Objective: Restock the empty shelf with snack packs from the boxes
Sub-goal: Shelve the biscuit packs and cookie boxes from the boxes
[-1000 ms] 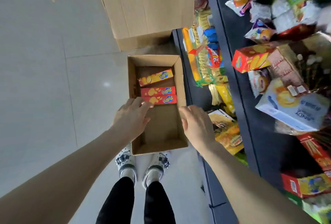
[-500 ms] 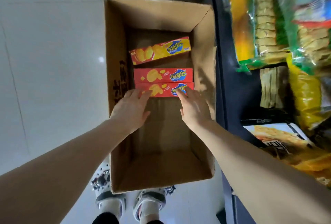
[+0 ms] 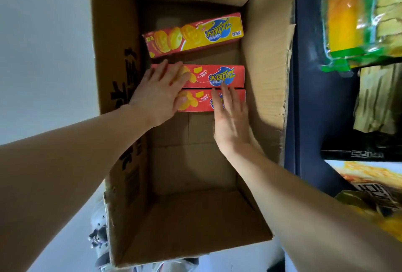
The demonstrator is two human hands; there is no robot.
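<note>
Left hand (image 3: 156, 95) and right hand (image 3: 230, 119) just landed flat on snack packs (image 3: 217, 76) in the box (image 3: 263, 76), gripping nothing; lifting looks next

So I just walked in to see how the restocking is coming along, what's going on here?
A person is bent over an open cardboard box on the floor beside the shelf. The left hand rests across the left ends of the middle pack and the nearest pack. The right hand lies flat on the nearest pack's right end. A third pack lies apart, farther back. No pack is lifted yet.
</note>
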